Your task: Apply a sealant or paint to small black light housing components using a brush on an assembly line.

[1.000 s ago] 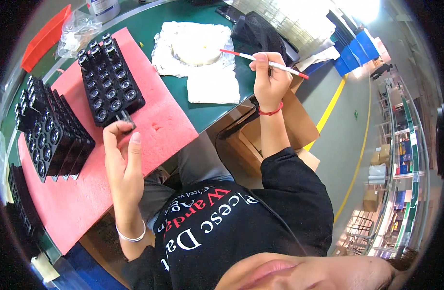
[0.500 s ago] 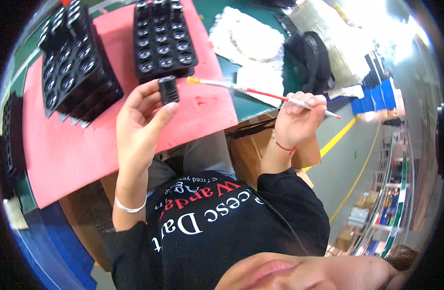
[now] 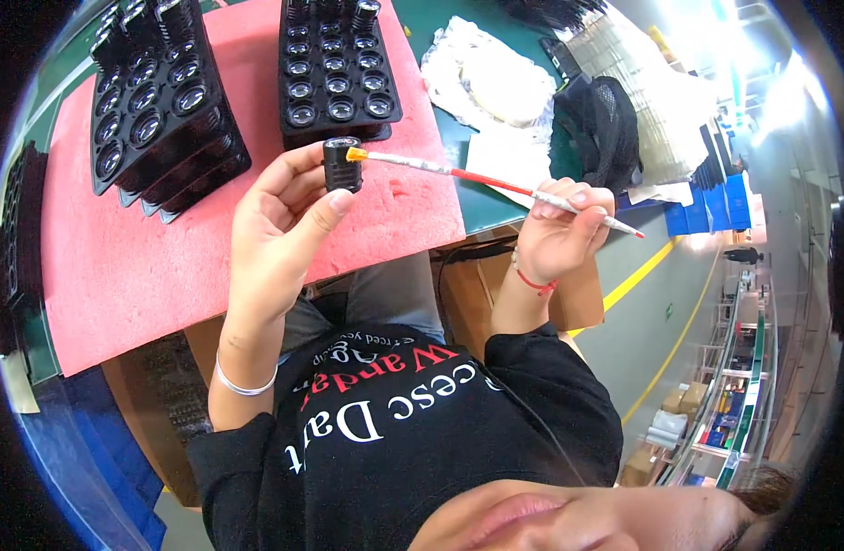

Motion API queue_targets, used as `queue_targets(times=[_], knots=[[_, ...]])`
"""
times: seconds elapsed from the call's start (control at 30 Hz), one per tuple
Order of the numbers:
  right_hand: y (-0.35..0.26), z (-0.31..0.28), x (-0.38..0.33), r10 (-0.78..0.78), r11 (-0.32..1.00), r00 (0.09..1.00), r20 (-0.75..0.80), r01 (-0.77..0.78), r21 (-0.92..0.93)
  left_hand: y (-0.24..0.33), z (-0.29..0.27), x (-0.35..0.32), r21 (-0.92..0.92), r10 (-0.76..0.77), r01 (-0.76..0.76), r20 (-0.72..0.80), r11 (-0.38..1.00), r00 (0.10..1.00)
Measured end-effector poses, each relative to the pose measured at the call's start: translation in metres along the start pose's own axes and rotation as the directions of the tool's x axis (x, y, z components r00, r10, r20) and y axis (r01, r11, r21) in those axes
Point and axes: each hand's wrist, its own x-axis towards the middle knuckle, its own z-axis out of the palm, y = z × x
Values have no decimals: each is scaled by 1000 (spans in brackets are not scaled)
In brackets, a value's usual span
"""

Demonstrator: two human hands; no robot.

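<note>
— Fingers (image 3: 335,197) of our left hand (image 3: 280,230) now pinch one small black lens (image 3: 342,163), lifted off the pink mat (image 3: 146,266) since a second ago.

— And our right hand (image 3: 560,234) grips one brush (image 3: 482,177), its orange tip touching the lens top. So brushing is underway.

— We count two lens trays (image 3: 339,69) in full view, one a stack.

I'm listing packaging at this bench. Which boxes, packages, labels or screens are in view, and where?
Cardboard box: brown, under the table edge between the arms.
Blue bins: stacked, right of the table.
Small cartons: tan, on the floor at far right.
Printed shirt: black, white and red lettering.
No screens visible.
</note>
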Motion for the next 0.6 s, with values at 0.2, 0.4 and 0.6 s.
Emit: queue_targets(times=[0.2,0.4,0.6], knots=[[5,-1,-1,-34,997,999,-9,33,-63,-2,-4,2,-77,16,-11,65,997,998],[4,-3,-3,-21,998,996,-92,25,50,-1,-3,1,-118,-9,13,33,993,999],[-6,-1,1,-64,994,981,184,46,104,-2,-2,2,-43,10,-10,2,999,1000]])
